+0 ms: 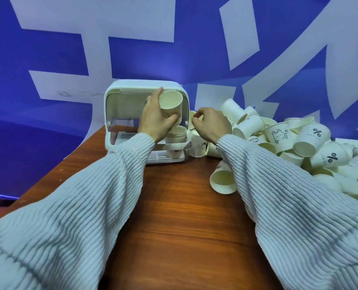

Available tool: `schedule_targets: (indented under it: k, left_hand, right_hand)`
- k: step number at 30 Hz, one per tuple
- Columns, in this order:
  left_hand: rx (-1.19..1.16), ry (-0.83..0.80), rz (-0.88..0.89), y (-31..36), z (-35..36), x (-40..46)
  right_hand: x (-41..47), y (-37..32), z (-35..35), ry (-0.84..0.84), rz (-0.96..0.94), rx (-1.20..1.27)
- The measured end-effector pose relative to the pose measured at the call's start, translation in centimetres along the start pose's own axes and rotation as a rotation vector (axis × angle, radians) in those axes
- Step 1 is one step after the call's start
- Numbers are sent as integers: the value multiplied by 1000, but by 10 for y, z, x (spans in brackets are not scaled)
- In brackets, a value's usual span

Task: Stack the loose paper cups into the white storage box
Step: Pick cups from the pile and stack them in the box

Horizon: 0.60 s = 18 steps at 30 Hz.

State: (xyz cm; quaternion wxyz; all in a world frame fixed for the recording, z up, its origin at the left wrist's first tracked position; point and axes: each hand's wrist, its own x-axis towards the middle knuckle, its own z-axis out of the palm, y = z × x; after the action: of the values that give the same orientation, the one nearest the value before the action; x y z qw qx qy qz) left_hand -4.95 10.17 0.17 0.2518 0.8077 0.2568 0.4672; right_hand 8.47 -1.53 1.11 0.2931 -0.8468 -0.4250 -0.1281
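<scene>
Barely begun, by the look of it. Held one paper cup (170, 105) in the left hand (155, 120), fingers curled round its wall, tilted in front of the open white storage box (119, 91) and just above a short stack of cups (176, 139) standing inside at the right. Reached with the right hand (210, 124) toward the loose cups (312, 143) just beside the box, fingertips pinched together near a rim; could not tell whether anything was actually gripped. Left a large heap still spread across the right of the wooden table (173, 206), so most of the work seemingly ahead.
</scene>
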Motion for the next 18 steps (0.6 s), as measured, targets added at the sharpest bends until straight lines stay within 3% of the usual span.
schedule_targets:
  k: [5,9,18]
  left_hand:
    - [331,-291,-60,-5,19,-6]
    - [576,-366,-55,-7,22,-17]
    - [701,-507,16,-14,24,-25]
  right_hand:
    - [-7,18,-16,10,-3,3]
    - [-13,31,-25,19,3,-11]
    - [-29,48,-46,-7,18,-52]
